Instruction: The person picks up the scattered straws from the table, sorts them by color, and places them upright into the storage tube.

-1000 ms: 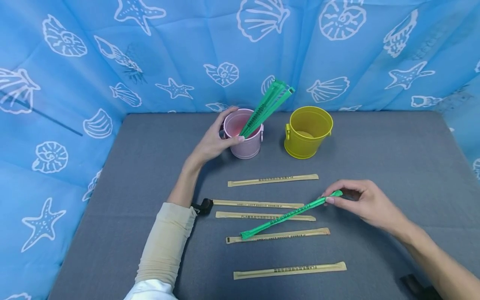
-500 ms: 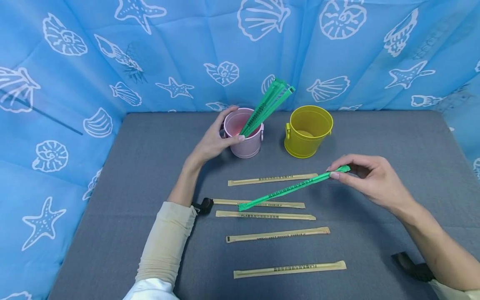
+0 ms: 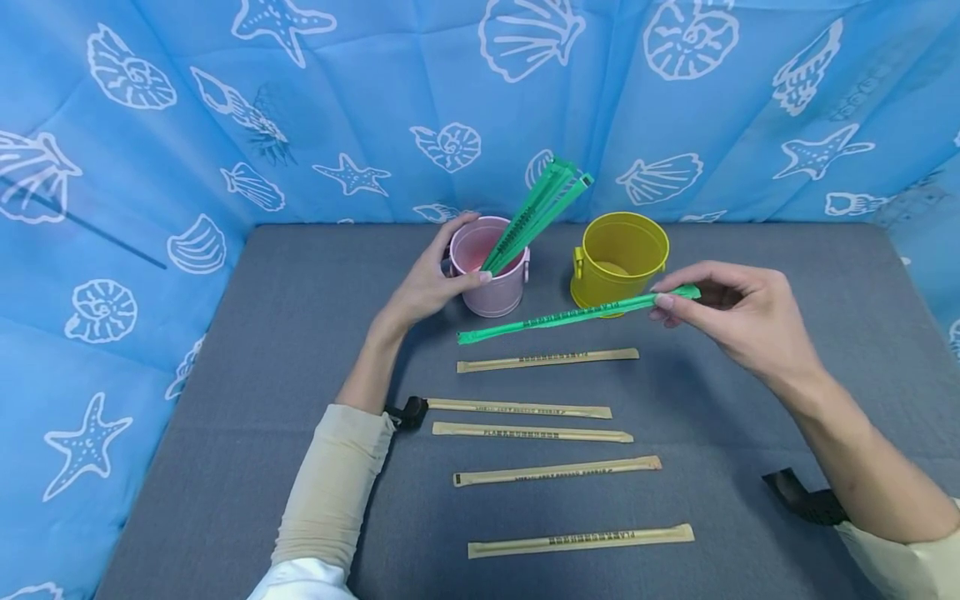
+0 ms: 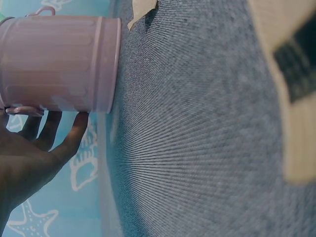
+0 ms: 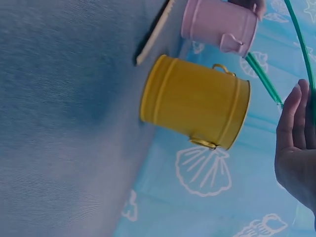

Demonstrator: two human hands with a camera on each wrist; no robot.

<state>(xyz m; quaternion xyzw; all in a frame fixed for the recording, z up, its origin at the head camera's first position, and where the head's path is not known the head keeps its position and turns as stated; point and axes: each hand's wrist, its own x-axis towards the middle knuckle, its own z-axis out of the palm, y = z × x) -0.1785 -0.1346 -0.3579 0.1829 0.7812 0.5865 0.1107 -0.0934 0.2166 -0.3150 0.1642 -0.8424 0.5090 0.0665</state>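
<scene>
My left hand (image 3: 430,286) holds the pink bucket (image 3: 491,293) at its rim, thumb at the front, fingers round the left side. Its fingertips (image 4: 79,121) touch the bucket wall in the left wrist view. Several green wrapped straws (image 3: 534,218) lean to the right inside that bucket. Between thumb and fingers, my right hand (image 3: 742,321) pinches one green wrapped straw (image 3: 558,318) near its right end. That straw is in the air, crossing in front of the yellow bucket (image 3: 611,271), its left end slightly lower. The yellow bucket (image 5: 195,101) stands beside the pink one.
Several tan wrapped straws lie crosswise on the grey cloth, from the back one (image 3: 547,361) to the front one (image 3: 581,541). A blue curtain with white shells (image 3: 360,83) hangs behind the table's far edge.
My right hand has lifted its green straw away from over the tan straws, toward the buckets, and the straw has turned closer to level. My left hand has stayed at the pink bucket.
</scene>
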